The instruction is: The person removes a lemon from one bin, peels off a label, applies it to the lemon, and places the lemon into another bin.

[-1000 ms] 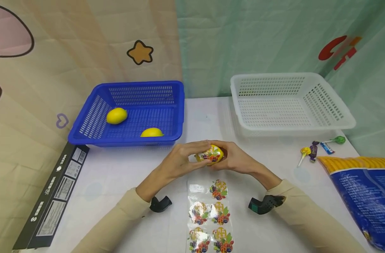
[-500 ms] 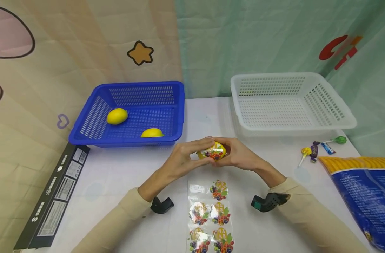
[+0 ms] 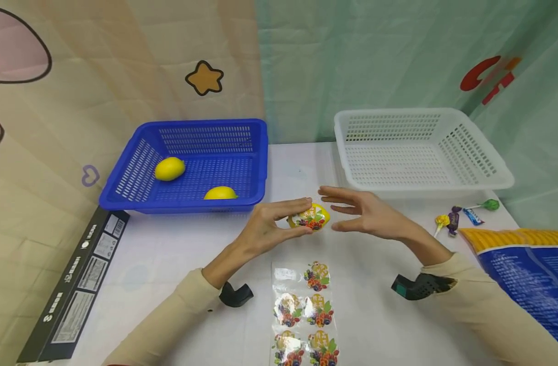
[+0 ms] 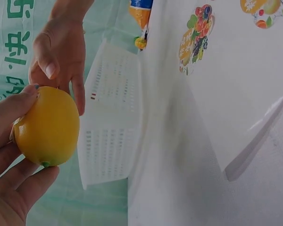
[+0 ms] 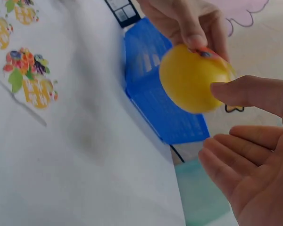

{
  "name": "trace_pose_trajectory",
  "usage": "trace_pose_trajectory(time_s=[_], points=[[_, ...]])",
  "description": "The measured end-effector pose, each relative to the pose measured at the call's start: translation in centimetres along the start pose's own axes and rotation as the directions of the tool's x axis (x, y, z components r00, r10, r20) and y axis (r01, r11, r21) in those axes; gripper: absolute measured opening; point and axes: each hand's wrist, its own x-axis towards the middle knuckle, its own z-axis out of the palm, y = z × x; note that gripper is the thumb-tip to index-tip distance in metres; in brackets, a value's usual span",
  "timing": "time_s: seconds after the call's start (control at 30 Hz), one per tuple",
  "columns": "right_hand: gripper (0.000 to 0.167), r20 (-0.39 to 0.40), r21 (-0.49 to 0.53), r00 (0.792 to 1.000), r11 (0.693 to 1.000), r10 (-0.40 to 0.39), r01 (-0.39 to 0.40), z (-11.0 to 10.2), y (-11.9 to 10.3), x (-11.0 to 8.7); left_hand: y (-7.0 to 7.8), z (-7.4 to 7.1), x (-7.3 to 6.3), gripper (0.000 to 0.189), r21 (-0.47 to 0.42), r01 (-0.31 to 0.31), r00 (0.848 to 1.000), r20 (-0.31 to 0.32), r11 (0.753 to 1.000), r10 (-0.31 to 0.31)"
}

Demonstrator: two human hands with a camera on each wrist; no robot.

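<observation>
My left hand [image 3: 267, 227] grips a yellow lemon [image 3: 310, 218] between thumb and fingers, above the table. A fruit-printed sticker lies across the lemon's near side in the head view. In the left wrist view the lemon [image 4: 49, 127] shows its bare yellow skin and green tip. My right hand [image 3: 375, 214] is just right of the lemon, fingers spread and holding nothing. Below both hands, a sheet of fruit stickers [image 3: 303, 310] lies flat on the white table, its upper left spot without a printed picture.
A blue basket [image 3: 201, 204] with two lemons [image 3: 170, 169] stands at the back left. At the back right is a white basket [image 3: 425, 187]. Wrapped candies [image 3: 453, 220] and a blue-and-yellow bag [image 3: 530, 274] lie on the right. A long black box [image 3: 72, 284] lines the left edge.
My right hand has let go of the lemon and moved right, its fingers opening out. The left hand keeps hold of the lemon, now slightly farther right.
</observation>
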Motion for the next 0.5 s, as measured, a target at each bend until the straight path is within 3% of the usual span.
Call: trace_pose_trajectory(time_s=[0.17,0.27,0.37,0.5], points=[[0.051,-0.147,-0.078,0.989,0.996,0.027,-0.038,-4.5,0.3,-3.0,-0.3,0.2,-0.4,0.048,-0.053,0.042,0.999,-0.012,0.998,-0.043],[0.044,-0.278,-0.137,0.957,0.983,0.084,-0.126,-7.6,0.8,-5.0,-0.5,0.3,-0.5,0.047,-0.064,0.056,0.998,-0.012,0.996,-0.057],[0.045,-0.437,-0.179,0.887,0.952,0.149,-0.248,-11.1,2.1,-7.0,-0.5,0.3,-0.5,0.048,-0.066,0.064,0.998,-0.010,0.996,-0.065],[0.051,-0.632,-0.091,0.729,0.909,0.264,-0.408,-15.0,4.4,-9.9,-0.5,0.2,-0.4,0.048,-0.069,0.074,0.997,-0.003,0.995,-0.074]])
